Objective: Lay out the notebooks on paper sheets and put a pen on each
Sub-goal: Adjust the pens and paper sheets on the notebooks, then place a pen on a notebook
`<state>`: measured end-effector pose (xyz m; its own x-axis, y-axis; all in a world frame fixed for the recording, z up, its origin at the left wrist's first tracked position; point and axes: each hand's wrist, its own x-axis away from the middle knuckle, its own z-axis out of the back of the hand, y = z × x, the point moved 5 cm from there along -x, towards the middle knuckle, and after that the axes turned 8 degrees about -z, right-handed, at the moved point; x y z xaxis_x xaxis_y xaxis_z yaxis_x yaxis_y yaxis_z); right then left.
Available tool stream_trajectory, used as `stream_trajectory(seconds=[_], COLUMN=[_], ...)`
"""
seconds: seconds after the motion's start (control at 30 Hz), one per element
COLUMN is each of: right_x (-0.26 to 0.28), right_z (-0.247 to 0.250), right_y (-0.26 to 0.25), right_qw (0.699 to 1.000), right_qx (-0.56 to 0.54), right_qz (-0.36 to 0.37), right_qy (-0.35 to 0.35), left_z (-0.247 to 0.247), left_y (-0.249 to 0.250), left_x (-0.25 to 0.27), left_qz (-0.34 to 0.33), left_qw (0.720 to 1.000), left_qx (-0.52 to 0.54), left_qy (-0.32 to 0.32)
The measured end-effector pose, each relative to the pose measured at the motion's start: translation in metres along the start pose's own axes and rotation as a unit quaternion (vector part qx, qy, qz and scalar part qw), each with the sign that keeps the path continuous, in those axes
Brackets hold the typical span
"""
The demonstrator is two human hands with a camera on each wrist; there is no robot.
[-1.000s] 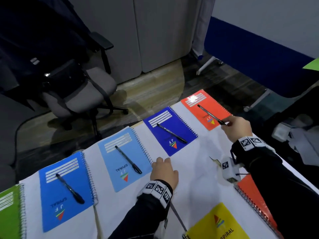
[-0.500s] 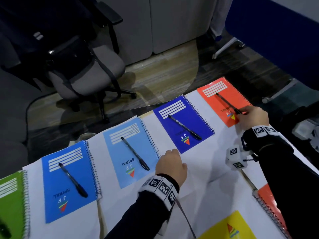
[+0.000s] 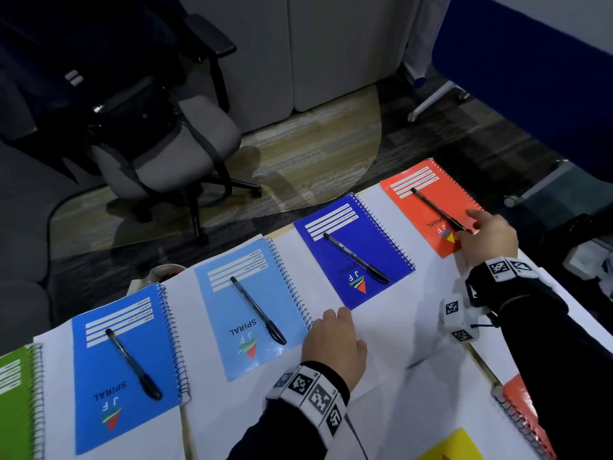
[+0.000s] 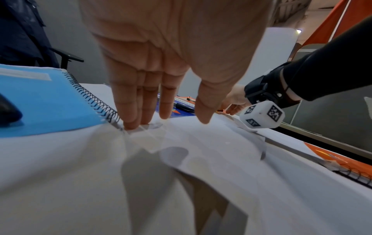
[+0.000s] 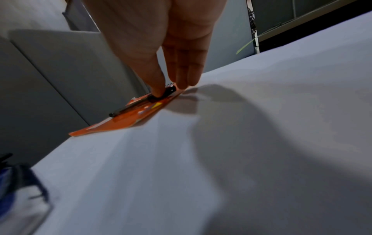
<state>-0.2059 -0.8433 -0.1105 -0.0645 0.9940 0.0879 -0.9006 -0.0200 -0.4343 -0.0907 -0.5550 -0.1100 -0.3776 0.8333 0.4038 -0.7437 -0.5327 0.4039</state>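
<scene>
Five spiral notebooks lie in a row on white paper sheets [image 3: 391,323]: green [image 3: 13,403], blue [image 3: 122,370], light blue [image 3: 248,310], dark blue [image 3: 355,250] and orange [image 3: 428,207]. The three blue ones each carry a black pen. A black pen [image 3: 434,209] lies along the orange cover [image 5: 120,124]. My right hand [image 3: 487,237] pinches its near end [image 5: 169,91] between thumb and fingers. My left hand [image 3: 333,340] is flat, its fingertips [image 4: 130,124] pressing the paper beside the light blue notebook's spiral [image 4: 96,103].
A grey office chair [image 3: 159,141] with a dark bag stands beyond the table's far edge. At the near right lie another orange notebook [image 3: 527,416] and a yellow one [image 3: 454,446]. A white marker cube [image 3: 459,318] hangs from my right wrist.
My right hand has brought the pen down and turned it so it lies along the orange cover. The left hand has stayed on the paper.
</scene>
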Motion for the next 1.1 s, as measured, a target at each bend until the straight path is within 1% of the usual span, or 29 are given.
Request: stream_trajectory(seconds=[0.17,0.33,0.57,0.63,0.7,0.8,0.93,1.1], right_x=[0.032,0.091,0.178,0.205,0.229,0.269,0.319,0.406], right_z=[0.004,-0.004,-0.02,-0.024,-0.027,-0.034,-0.046,-0.064], right_y=[-0.005,-0.014,-0.03,-0.036,-0.042,-0.054,-0.073,-0.111], right_qw=[0.998,0.992,0.98,0.977,0.972,0.963,0.953,0.928], right_qx=[-0.052,-0.086,-0.105,-0.102,-0.1,-0.096,-0.084,-0.066], right_qz=[0.011,0.058,0.09,0.102,0.111,0.132,0.165,0.23], right_qy=[-0.032,-0.065,-0.14,-0.16,-0.183,-0.214,-0.24,-0.287], left_z=[0.003,0.006,0.016,0.022,0.025,0.028,0.026,0.031], left_y=[-0.009,-0.021,-0.036,-0.05,-0.066,-0.1,-0.145,-0.215], left_x=[0.001,0.009,0.044,0.064,0.083,0.12,0.174,0.267], left_qz=[0.006,-0.015,-0.042,-0.027,-0.007,0.03,0.083,0.149], left_qw=[0.999,0.994,0.978,0.975,0.975,0.972,0.962,0.942], left_qx=[0.038,0.11,0.179,0.185,0.182,0.181,0.199,0.208], left_qy=[0.0,0.016,0.096,0.12,0.13,0.144,0.169,0.218])
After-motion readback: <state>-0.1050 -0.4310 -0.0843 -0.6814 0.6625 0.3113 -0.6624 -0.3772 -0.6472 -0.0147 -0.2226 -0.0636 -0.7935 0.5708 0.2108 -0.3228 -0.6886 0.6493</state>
